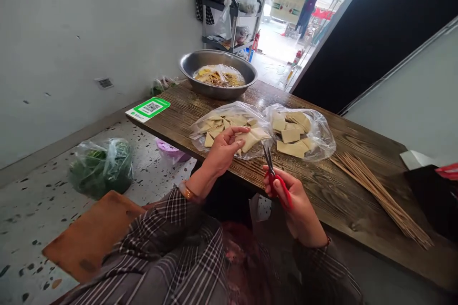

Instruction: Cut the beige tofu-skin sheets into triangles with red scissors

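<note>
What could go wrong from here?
The scissors in the right hand point toward the beige piece in the left hand; a slip might nick that hand. A clear bag lies close to that piece and might get snagged. Both hands are by the near edge of the table, so cut pieces may fall.

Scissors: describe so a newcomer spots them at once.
Start at the dark wooden table and the two clear bags on it. By the near edge, in front of the gap between the bags, the person's right hand holds the scissors. Bright red handles and dark blades set them apart from the pale flat pieces and brown sticks.
</note>
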Available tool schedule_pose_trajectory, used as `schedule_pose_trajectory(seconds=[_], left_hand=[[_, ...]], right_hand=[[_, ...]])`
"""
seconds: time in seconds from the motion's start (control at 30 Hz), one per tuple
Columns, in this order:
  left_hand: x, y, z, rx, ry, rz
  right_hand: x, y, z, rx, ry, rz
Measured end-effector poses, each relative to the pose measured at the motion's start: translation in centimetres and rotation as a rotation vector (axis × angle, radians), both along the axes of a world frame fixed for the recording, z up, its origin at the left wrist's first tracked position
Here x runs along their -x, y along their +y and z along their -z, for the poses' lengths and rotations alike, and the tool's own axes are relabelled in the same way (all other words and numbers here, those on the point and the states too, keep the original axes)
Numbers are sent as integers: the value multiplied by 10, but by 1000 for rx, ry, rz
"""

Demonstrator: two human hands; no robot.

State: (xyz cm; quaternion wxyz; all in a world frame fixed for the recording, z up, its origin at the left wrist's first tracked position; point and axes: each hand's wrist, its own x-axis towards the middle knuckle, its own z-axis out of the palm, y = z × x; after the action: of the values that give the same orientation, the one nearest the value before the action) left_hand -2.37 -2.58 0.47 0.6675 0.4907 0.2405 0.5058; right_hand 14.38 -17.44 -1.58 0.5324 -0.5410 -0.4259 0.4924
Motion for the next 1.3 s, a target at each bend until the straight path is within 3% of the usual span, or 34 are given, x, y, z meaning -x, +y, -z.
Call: schedule_pose_trajectory(seconds=[0.17, 0.57, 0.83, 1.3], left_hand=[[3, -2, 1, -74, 46, 158], [16, 6, 33, -112, -23, 227], [16, 17, 41, 1, -1, 301], [11, 22, 45, 108, -68, 371]], right_hand=[[10, -7, -6, 13, -41, 48], [31, 17, -31, 140, -235, 59], [22, 21, -33, 218, -383, 31], [22, 25, -37, 273, -379, 134]])
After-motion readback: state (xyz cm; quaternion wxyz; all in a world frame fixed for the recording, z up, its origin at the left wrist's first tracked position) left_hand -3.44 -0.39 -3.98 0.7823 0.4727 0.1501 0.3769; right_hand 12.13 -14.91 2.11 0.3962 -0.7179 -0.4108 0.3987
